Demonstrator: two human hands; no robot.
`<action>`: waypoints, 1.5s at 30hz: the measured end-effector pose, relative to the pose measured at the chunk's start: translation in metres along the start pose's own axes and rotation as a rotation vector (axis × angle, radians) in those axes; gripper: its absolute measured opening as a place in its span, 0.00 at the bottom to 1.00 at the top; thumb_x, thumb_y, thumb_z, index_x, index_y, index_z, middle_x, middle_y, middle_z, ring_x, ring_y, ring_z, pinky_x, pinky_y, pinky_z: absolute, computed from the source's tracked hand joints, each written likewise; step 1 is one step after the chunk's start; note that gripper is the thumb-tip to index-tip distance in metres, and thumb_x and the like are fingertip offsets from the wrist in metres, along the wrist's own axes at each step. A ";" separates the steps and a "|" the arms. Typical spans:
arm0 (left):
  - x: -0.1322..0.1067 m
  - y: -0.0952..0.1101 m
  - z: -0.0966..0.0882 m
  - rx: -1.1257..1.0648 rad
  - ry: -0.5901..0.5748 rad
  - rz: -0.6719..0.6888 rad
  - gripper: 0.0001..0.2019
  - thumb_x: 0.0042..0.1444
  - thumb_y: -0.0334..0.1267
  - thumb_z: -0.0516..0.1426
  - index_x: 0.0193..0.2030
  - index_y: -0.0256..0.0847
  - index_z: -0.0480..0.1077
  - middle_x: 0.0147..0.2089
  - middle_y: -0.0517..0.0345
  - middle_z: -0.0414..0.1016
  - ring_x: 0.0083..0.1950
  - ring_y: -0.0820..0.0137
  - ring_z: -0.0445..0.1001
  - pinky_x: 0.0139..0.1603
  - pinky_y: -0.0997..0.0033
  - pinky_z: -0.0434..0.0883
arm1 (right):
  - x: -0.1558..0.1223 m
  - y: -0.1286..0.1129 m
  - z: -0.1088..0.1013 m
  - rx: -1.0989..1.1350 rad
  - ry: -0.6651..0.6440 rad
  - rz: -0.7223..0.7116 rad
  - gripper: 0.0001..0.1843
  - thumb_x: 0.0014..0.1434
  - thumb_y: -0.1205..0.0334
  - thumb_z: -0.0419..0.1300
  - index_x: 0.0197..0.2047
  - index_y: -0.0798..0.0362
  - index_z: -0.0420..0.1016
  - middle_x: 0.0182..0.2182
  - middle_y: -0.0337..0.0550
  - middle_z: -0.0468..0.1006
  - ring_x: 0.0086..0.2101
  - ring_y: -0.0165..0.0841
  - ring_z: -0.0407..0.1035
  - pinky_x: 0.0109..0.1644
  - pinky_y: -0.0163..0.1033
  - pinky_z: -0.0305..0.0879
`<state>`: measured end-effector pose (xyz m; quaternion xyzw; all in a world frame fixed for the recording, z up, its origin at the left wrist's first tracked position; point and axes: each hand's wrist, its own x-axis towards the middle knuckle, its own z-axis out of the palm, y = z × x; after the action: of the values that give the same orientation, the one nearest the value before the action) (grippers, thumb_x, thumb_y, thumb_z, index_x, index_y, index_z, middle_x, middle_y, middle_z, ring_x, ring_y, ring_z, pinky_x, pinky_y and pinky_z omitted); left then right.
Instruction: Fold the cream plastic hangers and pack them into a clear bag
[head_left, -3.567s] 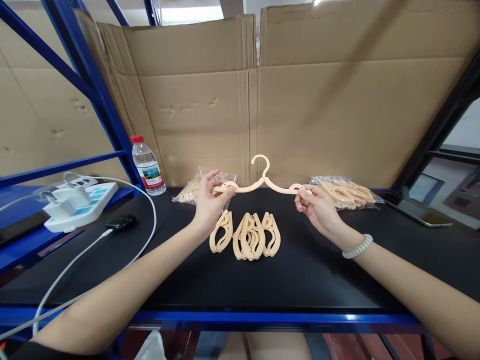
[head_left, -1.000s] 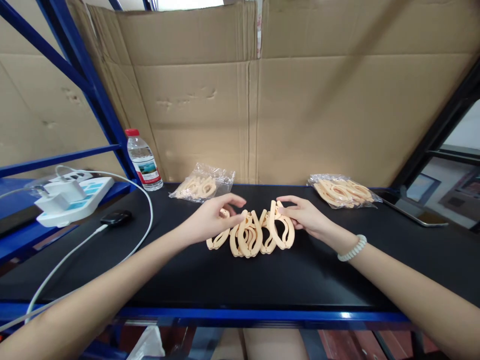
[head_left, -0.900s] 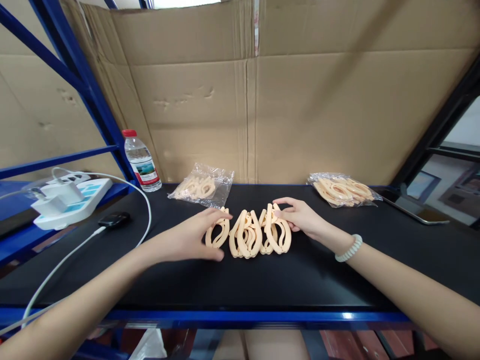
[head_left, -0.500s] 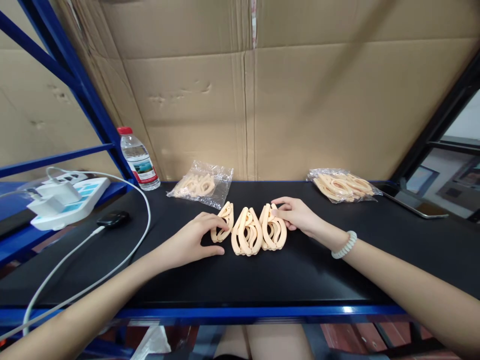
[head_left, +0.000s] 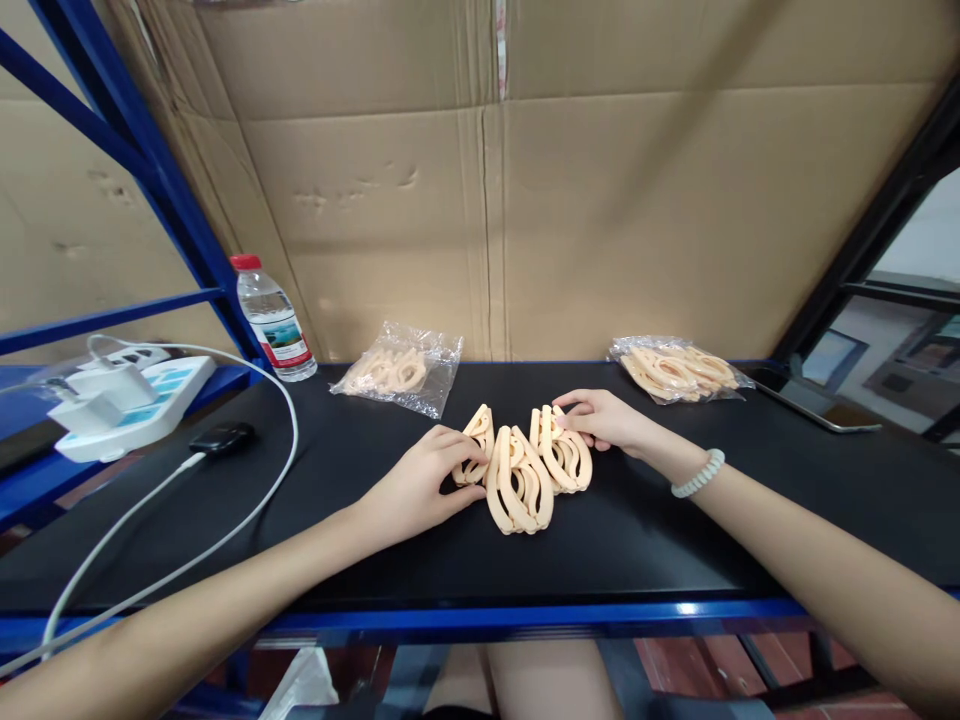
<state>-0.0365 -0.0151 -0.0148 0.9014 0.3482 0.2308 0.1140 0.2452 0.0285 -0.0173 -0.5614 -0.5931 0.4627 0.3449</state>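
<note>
Several folded peach plastic hangers point(head_left: 519, 482) lie bunched in the middle of the black shelf top point(head_left: 645, 540). My left hand point(head_left: 424, 486) rests on the leftmost folded hanger point(head_left: 475, 442), fingers curled over its edge. My right hand point(head_left: 606, 421) pinches the top of the rightmost folded hanger point(head_left: 564, 452) between thumb and fingers. The two hands press the pile together from either side. A pale bead bracelet point(head_left: 698, 473) sits on my right wrist.
A clear bag of hangers point(head_left: 396, 373) lies behind the pile at left, another bag point(head_left: 679, 369) at back right. A water bottle point(head_left: 270, 320), white power strip point(head_left: 120, 396), cable point(head_left: 225, 520) and small black device point(head_left: 222, 438) stand at left. Cardboard point(head_left: 525, 200) walls the back.
The open hanger I held up was folded and laid with the pile. Both hands have since pushed the folded hangers closer together, and the pile has shifted slightly right.
</note>
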 end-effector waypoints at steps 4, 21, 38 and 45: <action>-0.003 0.009 0.001 0.032 0.019 0.032 0.11 0.59 0.36 0.58 0.49 0.44 0.72 0.49 0.51 0.75 0.53 0.59 0.70 0.55 0.55 0.69 | 0.001 0.002 -0.013 -0.019 -0.024 0.013 0.17 0.51 0.66 0.67 0.46 0.59 0.74 0.18 0.36 0.72 0.17 0.21 0.58 0.14 0.25 0.48; 0.009 0.035 0.014 -0.022 -0.063 0.142 0.10 0.53 0.41 0.64 0.39 0.42 0.72 0.56 0.49 0.71 0.59 0.57 0.67 0.60 0.55 0.66 | -0.003 -0.009 -0.020 0.195 -0.020 0.137 0.15 0.56 0.73 0.61 0.48 0.56 0.69 0.31 0.43 0.78 0.29 0.29 0.73 0.31 0.34 0.72; -0.002 0.026 -0.002 -0.152 0.012 0.134 0.03 0.58 0.36 0.61 0.39 0.42 0.72 0.49 0.54 0.75 0.52 0.67 0.73 0.55 0.67 0.69 | -0.003 -0.010 -0.015 0.348 -0.007 0.115 0.13 0.59 0.71 0.62 0.47 0.54 0.71 0.36 0.46 0.80 0.34 0.32 0.75 0.37 0.37 0.74; -0.009 0.023 0.004 -0.046 0.020 0.190 0.08 0.56 0.29 0.59 0.43 0.42 0.71 0.51 0.53 0.73 0.55 0.65 0.71 0.55 0.65 0.70 | -0.006 -0.014 0.006 0.253 0.048 0.079 0.13 0.57 0.73 0.62 0.47 0.56 0.71 0.31 0.43 0.78 0.29 0.29 0.74 0.30 0.33 0.72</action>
<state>-0.0270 -0.0382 -0.0123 0.9251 0.2570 0.2576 0.1087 0.2357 0.0222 -0.0057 -0.5471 -0.4990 0.5337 0.4085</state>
